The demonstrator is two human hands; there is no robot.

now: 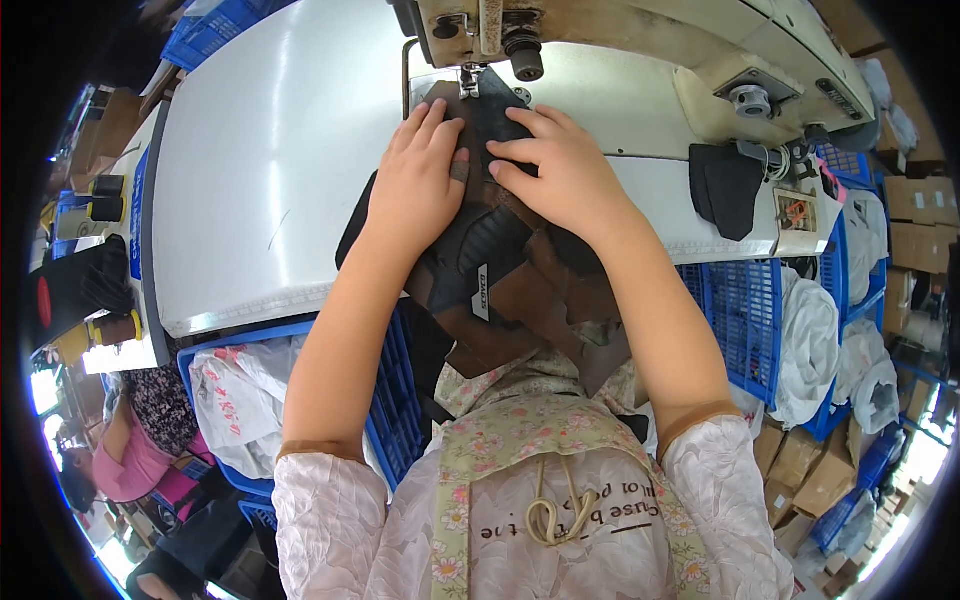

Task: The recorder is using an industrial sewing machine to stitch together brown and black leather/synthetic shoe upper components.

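Observation:
My left hand (420, 170) lies flat with fingers stretched forward on a dark brown and black leather-like piece (487, 115). A dark band is wrapped round one of its digits, near the piece. On the piece's right side rests my right hand (560, 165), fingers spread and slightly bent. The piece's far end reaches the presser foot (469, 82) of a sewing machine (610, 25). Joined brown and black panels (530, 300), one with a white printed label (482, 292), hang over the table's near edge toward my lap. Whether the needle is in the material cannot be made out.
The white machine table (230, 180) spreads left. Black cut pieces (727, 190) lie at its right end. Blue crates (740, 320) and a blue crate holding a white plastic bag (245, 400) stand below. Thread spools (108, 198) sit far left; a person in pink (125, 460) is beyond.

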